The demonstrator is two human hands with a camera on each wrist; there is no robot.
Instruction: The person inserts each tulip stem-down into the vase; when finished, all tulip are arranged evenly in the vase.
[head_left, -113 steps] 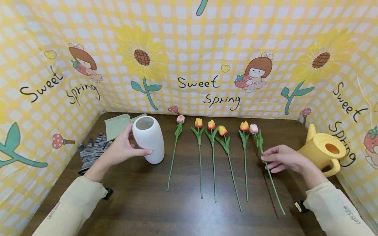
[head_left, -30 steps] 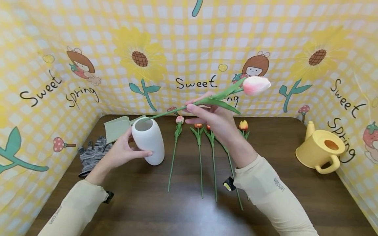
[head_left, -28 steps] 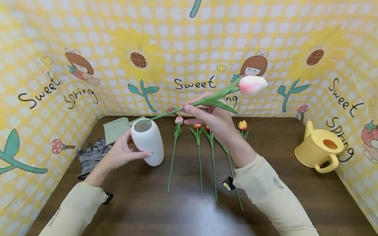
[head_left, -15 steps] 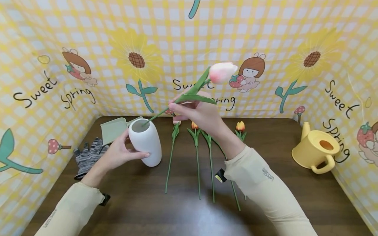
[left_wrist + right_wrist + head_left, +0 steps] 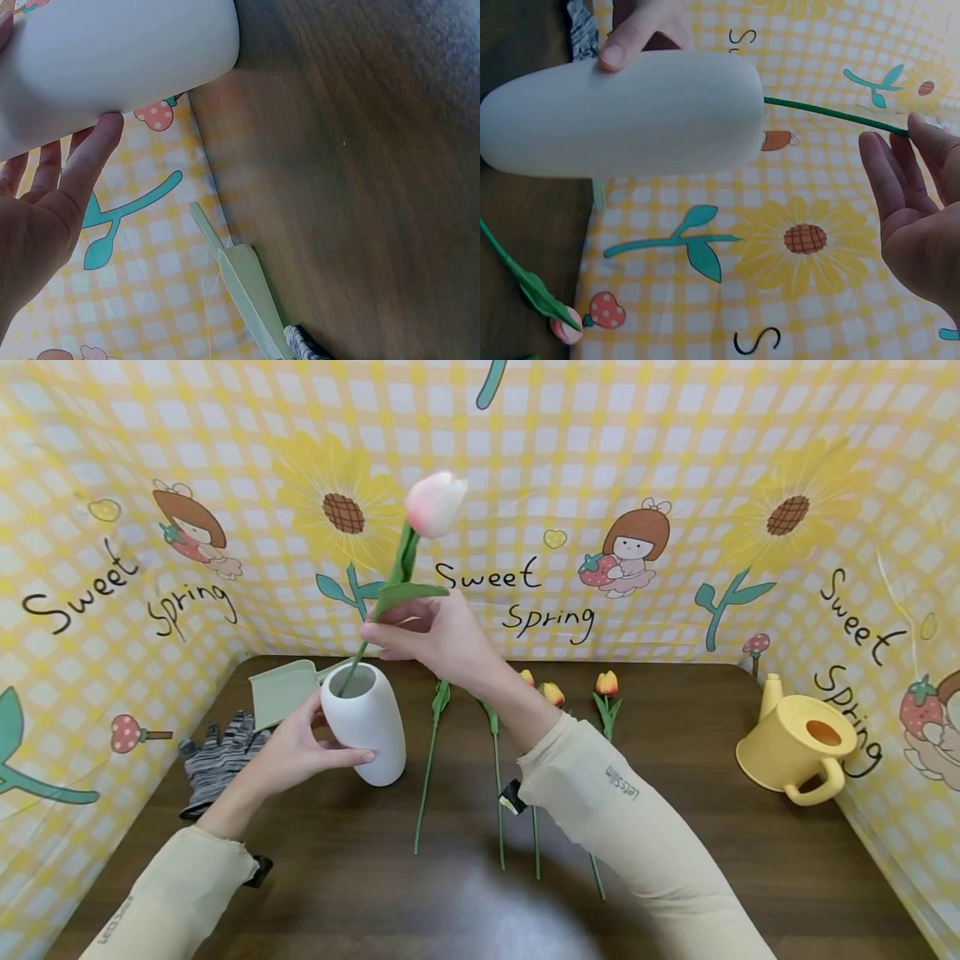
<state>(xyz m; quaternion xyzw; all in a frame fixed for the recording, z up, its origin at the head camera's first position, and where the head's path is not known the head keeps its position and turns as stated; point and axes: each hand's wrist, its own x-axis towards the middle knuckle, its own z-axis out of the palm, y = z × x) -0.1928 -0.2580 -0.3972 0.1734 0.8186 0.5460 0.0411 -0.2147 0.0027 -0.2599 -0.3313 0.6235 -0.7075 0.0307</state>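
Observation:
A white vase (image 5: pixel 372 731) stands on the brown table, gripped at its side by my left hand (image 5: pixel 296 745), thumb across the front and fingers behind. Above it my right hand (image 5: pixel 442 635) pinches the green stem of a pink-and-white tulip (image 5: pixel 437 506) just under its leaves. The stem's lower end runs down through the vase's mouth; its tip is hidden inside. In the right wrist view the stem (image 5: pixel 832 114) runs from the vase's rim to my thumb and fingertips. Under my right forearm lie several orange-yellow tulips (image 5: pixel 606 685), partly covered.
Another tulip (image 5: pixel 427 768) lies just right of the vase, its bloom hidden by my right hand. A yellow watering can (image 5: pixel 795 747) stands at the right. A striped glove (image 5: pixel 221 764) and a pale green dustpan (image 5: pixel 283 692) lie at the left. Checked cloth (image 5: pixel 495 468) walls the table.
My right hand has picked the pink-and-white tulip up from the right, carried it left to the vase and tilted it more upright, its stem end lower inside. The left hand keeps its hold.

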